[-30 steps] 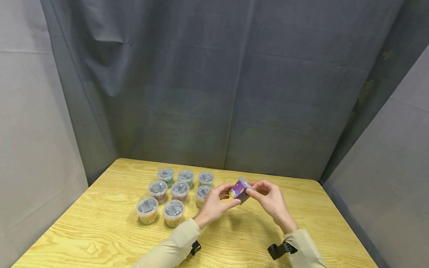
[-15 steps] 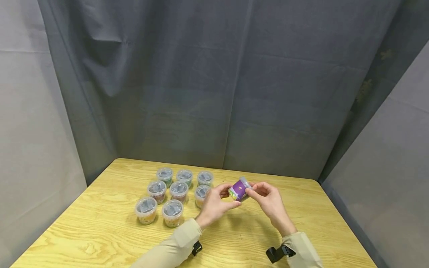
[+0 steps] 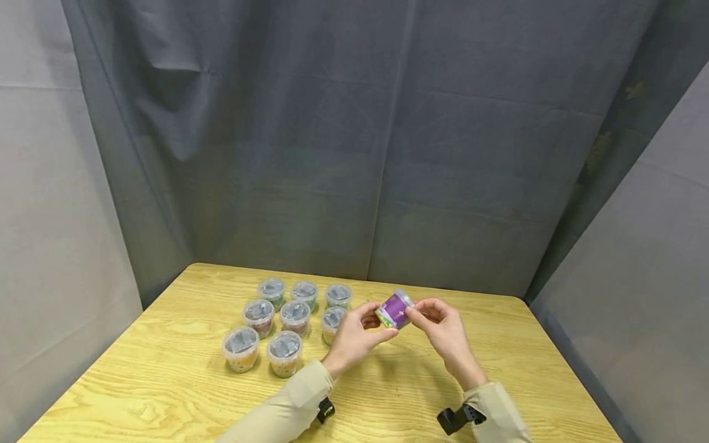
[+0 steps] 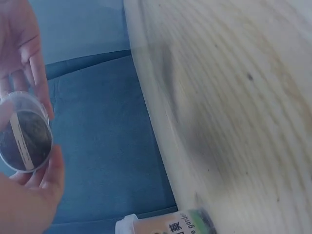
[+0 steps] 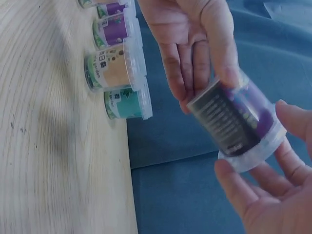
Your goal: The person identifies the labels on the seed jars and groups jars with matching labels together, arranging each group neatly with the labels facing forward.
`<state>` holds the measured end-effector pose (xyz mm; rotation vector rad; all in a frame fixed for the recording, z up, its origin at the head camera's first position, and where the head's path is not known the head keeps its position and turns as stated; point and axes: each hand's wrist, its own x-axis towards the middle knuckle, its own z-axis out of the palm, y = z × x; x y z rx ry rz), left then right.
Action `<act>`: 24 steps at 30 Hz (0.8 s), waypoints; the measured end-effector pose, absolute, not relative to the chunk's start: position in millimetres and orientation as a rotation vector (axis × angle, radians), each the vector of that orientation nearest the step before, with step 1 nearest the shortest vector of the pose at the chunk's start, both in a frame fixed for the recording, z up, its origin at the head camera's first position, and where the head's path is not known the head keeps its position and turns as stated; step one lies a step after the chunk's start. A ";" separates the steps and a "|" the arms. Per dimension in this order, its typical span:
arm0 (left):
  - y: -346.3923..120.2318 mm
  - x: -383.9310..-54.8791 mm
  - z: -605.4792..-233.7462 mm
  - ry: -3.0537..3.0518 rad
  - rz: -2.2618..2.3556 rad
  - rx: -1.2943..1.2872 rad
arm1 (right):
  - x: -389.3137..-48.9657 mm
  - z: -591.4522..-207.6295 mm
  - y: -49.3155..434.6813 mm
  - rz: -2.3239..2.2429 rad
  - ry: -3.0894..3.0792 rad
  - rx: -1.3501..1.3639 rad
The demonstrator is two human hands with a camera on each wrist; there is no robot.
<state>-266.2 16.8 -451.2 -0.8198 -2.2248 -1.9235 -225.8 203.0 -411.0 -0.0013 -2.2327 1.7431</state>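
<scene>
A small clear plastic tub (image 3: 394,310) with a purple label is held tilted above the table, between both hands. My left hand (image 3: 353,339) grips it near its base, thumb on the near side. At the lidded end, my right hand (image 3: 445,337) pinches it between thumb and fingers. The right wrist view shows a dark printed panel on the tub (image 5: 234,119) beside the purple part. In the left wrist view one round end of the tub (image 4: 30,139) shows dark contents and a white strip. Some fingertips are hidden behind the tub.
Several similar lidded tubs (image 3: 296,315) stand in rows left of the hands, with orange, purple and green labels. The nearest one (image 3: 285,354) is close to the left forearm. A wooden table (image 3: 166,369) lies below; a grey curtain (image 3: 310,154) hangs behind.
The tub has been turned in the fingers: its dark printed panel has rolled out of the head view and the purple side faces up. Both hands stay nearly in place.
</scene>
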 end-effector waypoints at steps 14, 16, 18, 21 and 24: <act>11.5 -268.4 -453.8 -2.172 -1.964 -0.907 | -228.0 -413.7 201.9 1.844 -2.155 0.052; 11.7 -267.1 -453.5 -2.178 -1.899 -0.867 | -226.5 -412.5 198.3 1.831 -2.165 0.021; 12.1 -265.7 -452.6 -2.188 -1.814 -0.844 | -225.0 -411.2 194.7 1.816 -2.166 -0.017; 11.7 -263.9 -450.1 -2.198 -1.754 -0.842 | -224.1 -409.9 191.8 1.820 -2.138 -0.050; 10.3 -264.0 -448.6 -2.194 -1.801 -0.875 | -224.8 -410.1 192.5 1.844 -2.103 -0.050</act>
